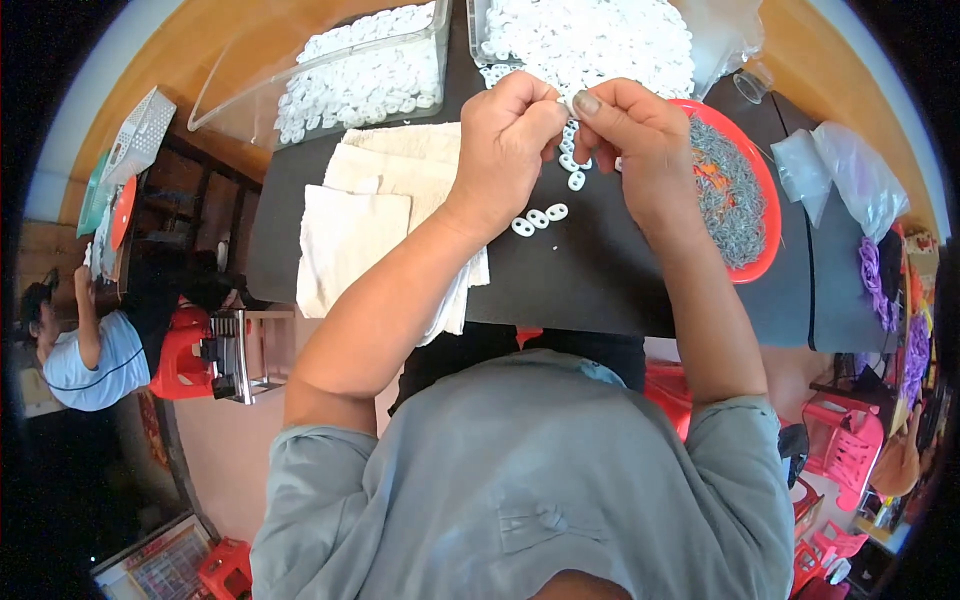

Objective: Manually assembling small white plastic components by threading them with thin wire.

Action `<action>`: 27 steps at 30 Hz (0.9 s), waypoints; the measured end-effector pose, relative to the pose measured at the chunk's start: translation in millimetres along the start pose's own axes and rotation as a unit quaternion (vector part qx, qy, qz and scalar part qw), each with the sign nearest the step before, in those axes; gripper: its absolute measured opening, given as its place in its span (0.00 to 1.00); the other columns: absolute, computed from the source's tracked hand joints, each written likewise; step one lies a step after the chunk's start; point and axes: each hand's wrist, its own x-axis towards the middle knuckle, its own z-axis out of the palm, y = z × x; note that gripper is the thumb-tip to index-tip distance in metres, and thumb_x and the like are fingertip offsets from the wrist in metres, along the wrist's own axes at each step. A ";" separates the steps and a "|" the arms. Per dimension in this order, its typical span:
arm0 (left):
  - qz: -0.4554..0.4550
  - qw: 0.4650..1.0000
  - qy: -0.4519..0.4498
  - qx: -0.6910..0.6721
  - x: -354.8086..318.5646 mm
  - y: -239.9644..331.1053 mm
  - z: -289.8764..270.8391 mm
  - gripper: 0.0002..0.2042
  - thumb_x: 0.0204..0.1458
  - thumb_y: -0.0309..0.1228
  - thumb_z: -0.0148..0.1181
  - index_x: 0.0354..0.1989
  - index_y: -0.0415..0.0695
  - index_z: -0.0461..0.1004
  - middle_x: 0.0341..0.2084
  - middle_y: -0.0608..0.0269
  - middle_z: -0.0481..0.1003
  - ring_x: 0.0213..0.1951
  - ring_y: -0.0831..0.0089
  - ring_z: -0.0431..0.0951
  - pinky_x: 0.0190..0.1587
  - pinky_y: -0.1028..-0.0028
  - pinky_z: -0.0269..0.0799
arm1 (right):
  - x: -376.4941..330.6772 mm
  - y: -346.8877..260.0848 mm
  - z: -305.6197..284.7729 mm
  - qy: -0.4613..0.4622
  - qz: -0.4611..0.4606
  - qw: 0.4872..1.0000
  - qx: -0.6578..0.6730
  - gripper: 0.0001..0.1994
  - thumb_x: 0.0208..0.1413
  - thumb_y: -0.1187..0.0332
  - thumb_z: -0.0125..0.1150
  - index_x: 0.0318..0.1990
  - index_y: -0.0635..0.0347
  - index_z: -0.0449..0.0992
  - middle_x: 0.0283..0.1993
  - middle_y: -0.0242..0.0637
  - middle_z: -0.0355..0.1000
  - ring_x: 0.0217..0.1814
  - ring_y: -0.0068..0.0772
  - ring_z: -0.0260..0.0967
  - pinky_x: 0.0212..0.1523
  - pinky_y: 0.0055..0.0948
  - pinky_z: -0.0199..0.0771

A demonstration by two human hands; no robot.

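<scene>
My left hand (508, 145) and my right hand (640, 145) meet above the dark table, fingertips closed in a pinch. A small white plastic piece (570, 104) shows between them, partly hidden by the fingers. Below it, several white oval two-hole pieces (568, 160) form a short line under my fingers; whether they are joined, I cannot tell. Nearer me lie 3 loose white two-hole ovals (538, 219). Just right of my right hand is a red basin (772, 215) holding many small grey wire-like parts (728, 180) and some orange bits.
White pieces fill a clear bin (437, 85) at the far left; another heap of white pieces (600, 40) lies far centre. Folded cream cloths (350, 235) cover the table's left. Clear bags (860, 175) lie right. Another person (95, 355) is at far left.
</scene>
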 end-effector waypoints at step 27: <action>-0.002 1.000 0.004 -0.009 4.2 5.2 -10.6 0.07 0.52 0.29 0.54 0.26 0.39 0.72 0.17 0.67 0.69 0.18 0.81 0.67 0.19 0.79 0.63 | 2.7 -2.6 -2.0 0.043 -0.034 0.998 -0.026 0.10 0.59 0.62 0.56 0.33 0.58 0.76 0.20 0.27 0.70 0.20 0.11 0.57 0.18 0.13 0.50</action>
